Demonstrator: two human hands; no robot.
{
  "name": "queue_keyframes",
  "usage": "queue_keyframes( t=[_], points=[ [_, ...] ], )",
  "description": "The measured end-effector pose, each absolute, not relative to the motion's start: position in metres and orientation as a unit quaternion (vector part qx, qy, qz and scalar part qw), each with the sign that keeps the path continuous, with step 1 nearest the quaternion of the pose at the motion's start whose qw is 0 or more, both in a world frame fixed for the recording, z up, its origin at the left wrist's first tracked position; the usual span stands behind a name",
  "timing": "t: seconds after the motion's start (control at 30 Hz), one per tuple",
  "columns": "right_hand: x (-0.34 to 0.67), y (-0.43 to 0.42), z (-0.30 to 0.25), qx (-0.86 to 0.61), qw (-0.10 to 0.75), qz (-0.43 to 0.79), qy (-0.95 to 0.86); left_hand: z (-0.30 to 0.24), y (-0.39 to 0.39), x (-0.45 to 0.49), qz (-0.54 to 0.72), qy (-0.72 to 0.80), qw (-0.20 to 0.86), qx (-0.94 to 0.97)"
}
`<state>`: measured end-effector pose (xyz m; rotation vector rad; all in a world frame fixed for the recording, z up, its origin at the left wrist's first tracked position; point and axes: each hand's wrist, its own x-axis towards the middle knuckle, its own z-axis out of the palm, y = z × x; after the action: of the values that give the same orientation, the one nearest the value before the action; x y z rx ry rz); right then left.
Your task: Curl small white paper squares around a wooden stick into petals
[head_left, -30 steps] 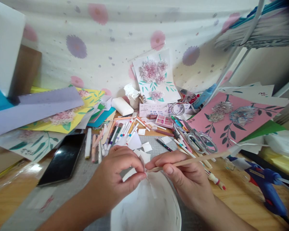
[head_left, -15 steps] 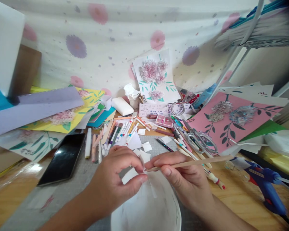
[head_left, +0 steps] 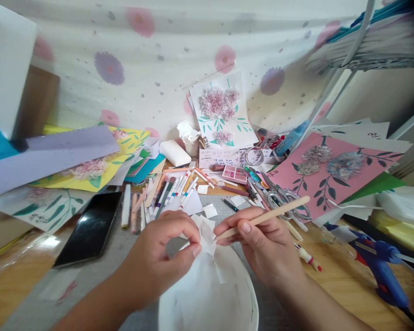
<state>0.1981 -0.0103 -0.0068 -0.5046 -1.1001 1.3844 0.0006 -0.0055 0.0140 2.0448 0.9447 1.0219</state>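
Thumb and forefinger of my left hand (head_left: 174, 246) pinch the edge of a thin white tissue paper piece (head_left: 207, 236). My right hand (head_left: 262, 243) grips a flat wooden craft stick (head_left: 271, 214) between thumb and fingers, its near end against or very close to the paper's right side. Both hands are above a white bowl (head_left: 207, 317), whose far rim is partly behind the paper. A translucent whitish strip (head_left: 220, 270) shows below the paper, inside the bowl. Small white paper squares (head_left: 210, 210) lie just beyond my hands.
Markers (head_left: 174, 188) lie in a heap behind the bowl, with scissors (head_left: 286, 202) to the right. A blue glue gun (head_left: 379, 262) rests far right, a black phone (head_left: 89, 230) at left. Flower pictures on yellow (head_left: 100, 177) and pink paper (head_left: 338, 177) flank the table.
The wooden stick has tilted, its far end now higher and closer in. My left fingertips have drawn slightly left, away from the right hand, and more of the white paper shows between them.
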Motion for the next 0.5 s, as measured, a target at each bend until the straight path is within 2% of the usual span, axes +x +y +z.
queue_keyframes(
  t=[0.2,0.5],
  points=[
    [0.2052,-0.0019,0.0045,-0.237,0.633,0.620,-0.397,0.0128,-0.0034,-0.0065,0.395,0.366,0.352,0.765],
    [0.2072,0.0012,0.0034,-0.229,0.642,0.625,-0.380,0.0164,-0.0017,-0.0044,0.395,0.371,0.366,0.757]
  ],
)
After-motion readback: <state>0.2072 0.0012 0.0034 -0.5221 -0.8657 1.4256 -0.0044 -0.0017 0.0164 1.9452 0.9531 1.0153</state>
